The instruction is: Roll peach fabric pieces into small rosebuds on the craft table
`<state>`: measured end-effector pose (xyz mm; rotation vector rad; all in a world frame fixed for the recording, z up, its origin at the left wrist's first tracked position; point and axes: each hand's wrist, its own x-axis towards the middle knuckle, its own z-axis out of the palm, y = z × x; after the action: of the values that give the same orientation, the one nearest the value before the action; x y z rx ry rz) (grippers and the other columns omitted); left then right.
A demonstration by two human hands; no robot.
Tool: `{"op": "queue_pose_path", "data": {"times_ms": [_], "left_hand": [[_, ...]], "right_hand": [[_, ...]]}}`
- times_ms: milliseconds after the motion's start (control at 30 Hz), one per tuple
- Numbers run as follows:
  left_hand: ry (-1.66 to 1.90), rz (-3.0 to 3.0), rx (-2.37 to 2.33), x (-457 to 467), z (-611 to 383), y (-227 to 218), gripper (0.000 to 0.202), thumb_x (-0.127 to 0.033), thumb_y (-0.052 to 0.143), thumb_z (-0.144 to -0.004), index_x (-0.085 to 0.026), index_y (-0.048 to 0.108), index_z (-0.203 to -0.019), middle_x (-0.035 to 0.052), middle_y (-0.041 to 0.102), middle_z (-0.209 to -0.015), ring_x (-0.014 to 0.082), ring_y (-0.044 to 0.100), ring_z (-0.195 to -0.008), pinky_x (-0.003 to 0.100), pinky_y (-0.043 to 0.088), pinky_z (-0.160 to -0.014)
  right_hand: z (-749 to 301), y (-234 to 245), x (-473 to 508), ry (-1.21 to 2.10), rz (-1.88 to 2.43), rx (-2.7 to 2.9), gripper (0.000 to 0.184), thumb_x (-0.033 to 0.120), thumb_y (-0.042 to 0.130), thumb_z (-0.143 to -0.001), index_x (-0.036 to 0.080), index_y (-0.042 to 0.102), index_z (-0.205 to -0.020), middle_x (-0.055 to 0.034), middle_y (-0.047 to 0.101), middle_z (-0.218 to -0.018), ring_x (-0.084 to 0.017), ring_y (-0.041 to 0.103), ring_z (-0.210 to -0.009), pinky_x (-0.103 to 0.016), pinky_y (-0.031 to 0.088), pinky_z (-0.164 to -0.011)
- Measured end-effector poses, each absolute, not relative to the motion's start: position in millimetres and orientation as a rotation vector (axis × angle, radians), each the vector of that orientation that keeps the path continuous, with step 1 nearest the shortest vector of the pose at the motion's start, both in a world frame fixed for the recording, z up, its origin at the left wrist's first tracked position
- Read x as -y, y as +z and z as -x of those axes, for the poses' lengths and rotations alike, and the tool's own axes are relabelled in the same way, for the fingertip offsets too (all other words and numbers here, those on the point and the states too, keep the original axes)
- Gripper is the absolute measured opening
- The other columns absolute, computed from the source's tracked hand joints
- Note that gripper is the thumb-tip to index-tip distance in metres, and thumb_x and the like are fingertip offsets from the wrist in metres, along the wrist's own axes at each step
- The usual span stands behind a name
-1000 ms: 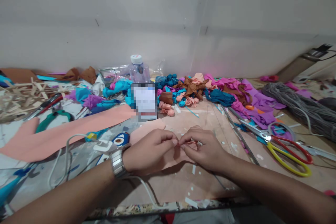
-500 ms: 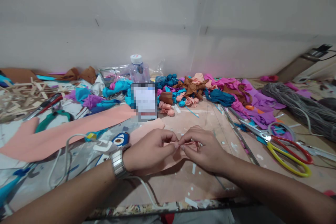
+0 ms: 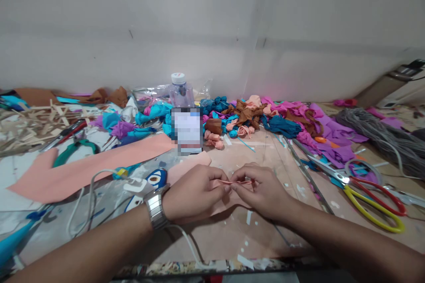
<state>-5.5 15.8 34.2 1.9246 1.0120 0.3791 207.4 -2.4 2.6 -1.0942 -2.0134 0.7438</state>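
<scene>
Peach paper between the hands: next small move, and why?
Probably a small fold along the upper edge of the peach paper: the left hand and right hand pinch it there, close together, and that edge already looks gathered.

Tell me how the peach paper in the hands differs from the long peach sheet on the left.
The held paper is pinched by the left hand and right hand; the long sheet lies untouched. The held paper is creased along its top edge, while the long sheet looks mostly smooth. Both are peach.
</scene>
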Motion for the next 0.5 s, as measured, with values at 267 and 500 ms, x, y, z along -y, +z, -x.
{"op": "queue_pose_path", "data": {"times_ms": [267,500], "left_hand": [[0.389,-1.824,-0.974,-16.5,4.8,34.9,0.028,-0.031,0.053,-0.093,-0.016,0.074,-0.083,0.0016,0.070,-0.075,0.0135,0.058,-0.069,0.022,0.039,-0.060],[0.406,-1.509,-0.886,-14.9,3.1,32.6,0.024,-0.032,0.058,-0.091,-0.015,0.074,-0.088,0.0021,0.072,-0.082,0.0140,0.061,-0.073,0.023,0.045,-0.068]], "right_hand": [[-208.1,0.3,1.6,0.665,1.054,2.038,0.010,0.016,0.067,-0.087,0.022,0.074,-0.088,0.0004,0.074,-0.078,-0.015,0.064,-0.074,-0.030,0.043,-0.075],[-209.4,1.9,-2.1,0.513,0.884,2.132,0.012,0.014,0.065,-0.087,0.021,0.075,-0.091,0.0016,0.067,-0.066,-0.013,0.058,-0.064,-0.032,0.039,-0.075]]}}
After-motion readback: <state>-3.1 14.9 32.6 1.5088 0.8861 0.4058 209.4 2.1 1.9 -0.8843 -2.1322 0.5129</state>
